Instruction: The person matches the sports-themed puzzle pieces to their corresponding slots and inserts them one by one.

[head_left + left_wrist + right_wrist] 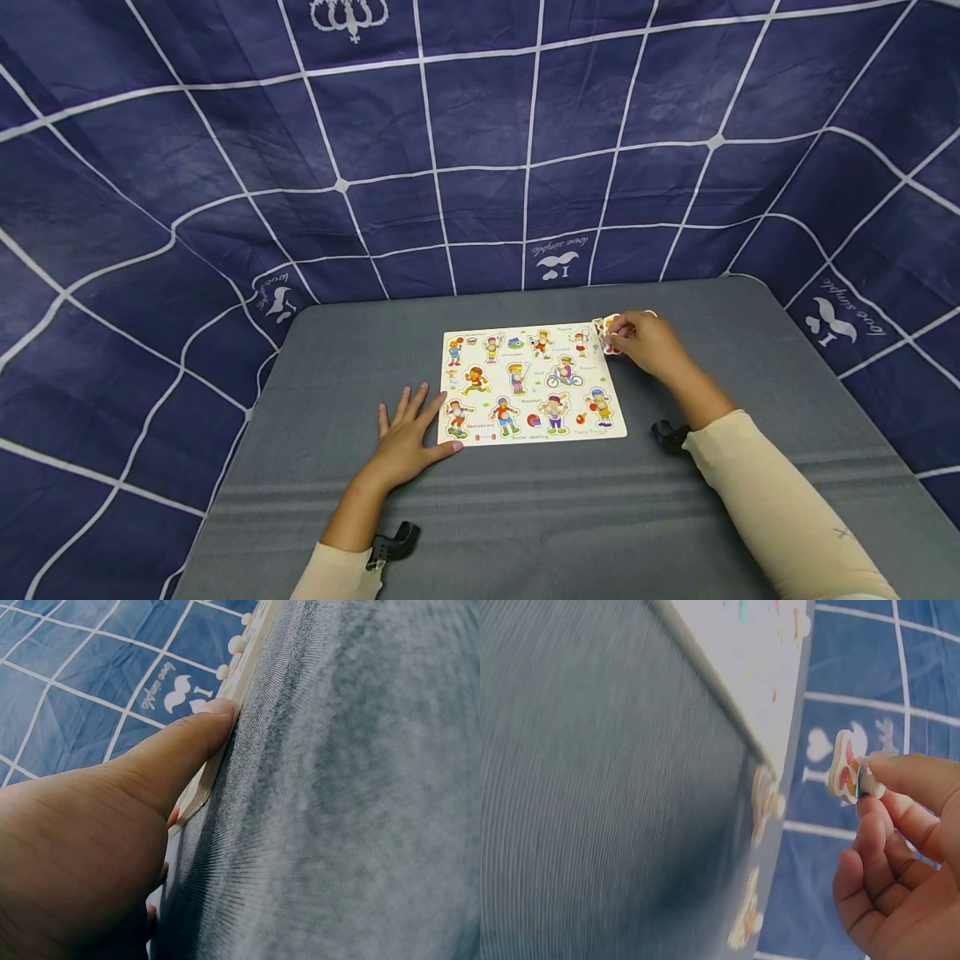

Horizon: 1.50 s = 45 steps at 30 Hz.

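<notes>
A wooden peg puzzle board with sports figures lies flat on the grey table. My left hand rests at its left edge with the fingers spread. In the left wrist view, the thumb touches the board's edge. Just off the board's far right corner, my right hand pinches a small puzzle piece by its round knob. The right wrist view shows that piece raised, its painted face partly visible. Its exact figure cannot be told.
Two loose knobbed pieces, one close to the board's corner and another farther along, lie on the grey table. Behind the table hangs a dark blue curtain with white grid lines.
</notes>
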Available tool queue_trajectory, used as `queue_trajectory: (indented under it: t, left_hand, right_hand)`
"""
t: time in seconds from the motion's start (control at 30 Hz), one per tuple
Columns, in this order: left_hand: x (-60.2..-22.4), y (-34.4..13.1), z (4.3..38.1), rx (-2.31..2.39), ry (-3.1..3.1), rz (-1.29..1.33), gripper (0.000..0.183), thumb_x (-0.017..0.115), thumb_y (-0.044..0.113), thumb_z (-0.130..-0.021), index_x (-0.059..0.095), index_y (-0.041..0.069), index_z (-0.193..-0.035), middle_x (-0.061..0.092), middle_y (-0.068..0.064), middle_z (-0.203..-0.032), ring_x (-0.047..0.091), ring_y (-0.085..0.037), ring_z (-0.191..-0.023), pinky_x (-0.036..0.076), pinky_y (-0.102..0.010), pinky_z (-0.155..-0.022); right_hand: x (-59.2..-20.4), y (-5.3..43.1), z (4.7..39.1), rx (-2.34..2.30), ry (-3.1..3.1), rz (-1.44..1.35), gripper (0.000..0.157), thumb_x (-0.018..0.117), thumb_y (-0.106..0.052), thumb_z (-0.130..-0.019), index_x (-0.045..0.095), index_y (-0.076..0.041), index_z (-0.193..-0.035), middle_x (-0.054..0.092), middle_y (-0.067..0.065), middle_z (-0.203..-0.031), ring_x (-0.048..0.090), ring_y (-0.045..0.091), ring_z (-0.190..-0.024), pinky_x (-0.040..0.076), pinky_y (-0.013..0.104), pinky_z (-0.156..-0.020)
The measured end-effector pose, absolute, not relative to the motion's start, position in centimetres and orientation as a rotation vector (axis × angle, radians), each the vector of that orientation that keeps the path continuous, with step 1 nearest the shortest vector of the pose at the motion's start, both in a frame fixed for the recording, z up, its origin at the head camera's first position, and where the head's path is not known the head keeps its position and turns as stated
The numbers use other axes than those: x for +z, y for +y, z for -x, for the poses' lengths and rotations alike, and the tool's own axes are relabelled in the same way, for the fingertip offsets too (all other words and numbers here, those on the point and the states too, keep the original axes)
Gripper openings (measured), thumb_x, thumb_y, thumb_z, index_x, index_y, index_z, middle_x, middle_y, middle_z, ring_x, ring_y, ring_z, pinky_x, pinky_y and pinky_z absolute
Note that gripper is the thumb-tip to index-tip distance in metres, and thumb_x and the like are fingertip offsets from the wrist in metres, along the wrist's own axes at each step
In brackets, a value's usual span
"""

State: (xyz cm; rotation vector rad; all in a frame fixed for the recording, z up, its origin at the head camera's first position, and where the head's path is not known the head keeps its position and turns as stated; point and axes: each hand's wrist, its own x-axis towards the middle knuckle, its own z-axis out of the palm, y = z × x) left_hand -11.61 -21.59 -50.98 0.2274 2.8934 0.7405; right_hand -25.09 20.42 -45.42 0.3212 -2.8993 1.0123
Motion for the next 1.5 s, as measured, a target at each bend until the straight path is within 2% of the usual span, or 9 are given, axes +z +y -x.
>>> queue_trajectory:
  t: [0.27, 0.6, 0.97, 1.5]
  left_hand:
    - [-51.1, -21.6, 11.7, 0.731, 2.900, -0.226, 0.096, 0.071, 0.069, -0.081, 0.033, 0.029, -0.160, 0.015, -0.010, -0.171, 0.000, -0.039, -0.159, -0.011, -0.072, -0.119]
    - [-51.1, -21.7, 11.7, 0.731, 2.901, -0.230, 0.096, 0.070, 0.070, -0.082, 0.031, 0.030, -0.160, 0.014, -0.009, -0.171, -0.001, -0.039, -0.159, -0.012, -0.072, -0.119]
    - [-51.1, -21.6, 11.7, 0.741, 2.901, -0.238, 0.095, 0.069, 0.070, -0.082, 0.032, 0.030, -0.160, 0.014, -0.010, -0.171, -0.001, -0.039, -0.159, -0.011, -0.072, -0.118]
    - [-51.4, -21.8, 11.7, 0.724, 2.905, -0.231, 0.095, 0.070, 0.069, -0.082, 0.033, 0.030, -0.160, 0.015, -0.009, -0.171, 0.000, -0.040, -0.159, -0.010, -0.073, -0.118]
  right_hand:
    - [-45.7, 17.0, 25.0, 1.149, -2.874, -0.358, 0.010, 0.070, -0.014, -0.092, 0.069, -0.004, -0.096, 0.063, 0.008, -0.087, 0.055, 0.015, -0.076, 0.045, 0.023, -0.064]
    - [-45.7, 12.3, 25.0, 1.238, -2.859, -0.429, 0.011, 0.072, -0.016, -0.092, 0.070, -0.006, -0.097, 0.065, 0.006, -0.088, 0.058, 0.016, -0.079, 0.046, 0.026, -0.072]
    - [-45.5, 6.7, 25.4, 1.215, -2.906, -0.478, 0.011, 0.075, -0.020, -0.092, 0.069, -0.012, -0.096, 0.064, 0.003, -0.091, 0.058, 0.016, -0.080, 0.047, 0.029, -0.074]
    - [-45.7, -1.0, 26.0, 1.093, -2.920, -0.631, 0.011, 0.075, -0.021, -0.092, 0.066, -0.014, -0.089, 0.062, -0.001, -0.082, 0.056, 0.012, -0.074, 0.045, 0.025, -0.068]
